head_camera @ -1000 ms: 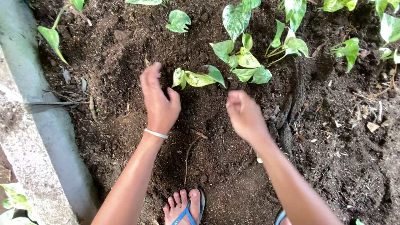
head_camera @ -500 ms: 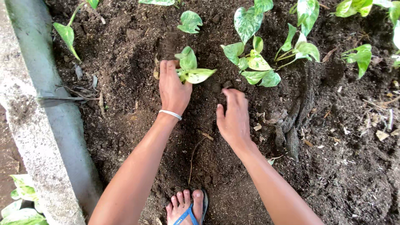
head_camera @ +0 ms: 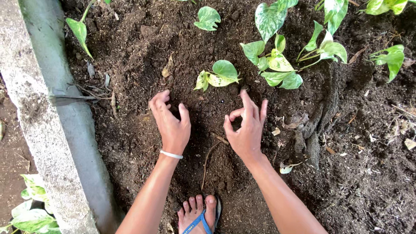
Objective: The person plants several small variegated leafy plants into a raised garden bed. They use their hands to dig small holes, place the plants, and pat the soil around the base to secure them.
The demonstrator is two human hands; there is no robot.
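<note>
Dark soil (head_camera: 143, 73), variegated cutting (head_camera: 219, 77), concrete curb (head_camera: 47, 130)

small variegated green-and-cream leafed cutting (head_camera: 218, 78), three leaves showing, set upright in dark, loose, crumbly soil (head_camera: 208, 108); its largest round leaf points up and right, two narrower cream-streaked leaves spread low to the left. the cutting stands just beyond a shallow darker hollow in the soil, between and slightly ahead of the left hand (head_camera: 171, 123) and the right hand (head_camera: 247, 130), touching neither.

Both hands (head_camera: 208, 125) on soil (head_camera: 143, 65) near seedling (head_camera: 219, 77)
</note>
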